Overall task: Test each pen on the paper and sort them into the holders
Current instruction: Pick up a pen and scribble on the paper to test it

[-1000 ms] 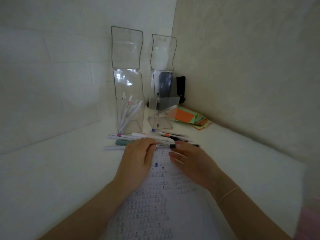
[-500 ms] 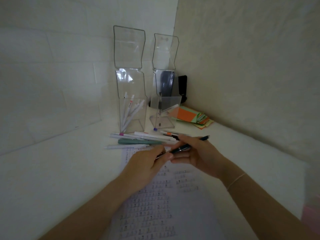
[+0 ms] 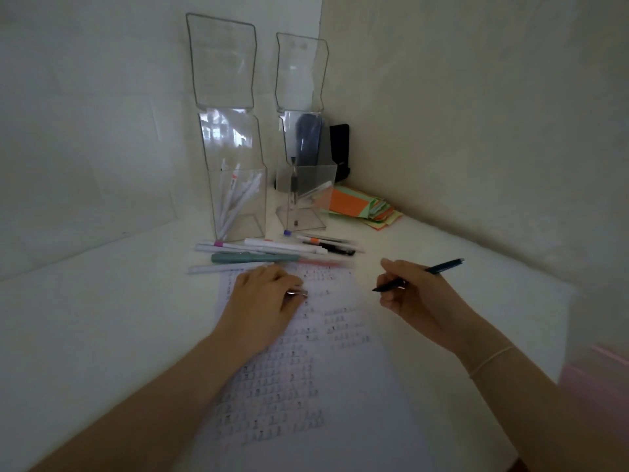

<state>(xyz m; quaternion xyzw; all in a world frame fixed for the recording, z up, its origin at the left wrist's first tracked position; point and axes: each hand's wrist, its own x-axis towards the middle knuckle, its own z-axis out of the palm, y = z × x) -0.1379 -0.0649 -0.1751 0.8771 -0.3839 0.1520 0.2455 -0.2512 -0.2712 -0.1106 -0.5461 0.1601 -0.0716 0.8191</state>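
Head cam, looking down at a white table [image 3: 102, 335] tucked into a corner. The right hand [image 3: 418, 298] is pinched around a dark pen [image 3: 422, 275], uncapped by the look of it, tip pointing left and hanging just off the right edge of the paper [image 3: 323, 386]. Can't tell if the tip touches anything. The left hand [image 3: 265, 301] lies on the upper part of that sheet, fingers curled closed on a small shiny piece, probably the pen's cap, though it's too small to be sure. The sheet is covered in rows of tiny printed marks.

Past the top of the paper there's a loose row of pens [image 3: 272, 252] lying flat: white ones, a teal one, one with an orange band, a black one. Behind those stand two clear acrylic holders. The left holder [image 3: 238, 199] has a bunch of white pens leaning inside. The right holder [image 3: 303, 199] seems to have just one thin pen standing in it. Right of that holder is a messy stack of orange and green paper slips [image 3: 360, 207], and something black [image 3: 340, 148] sits in the corner behind it.
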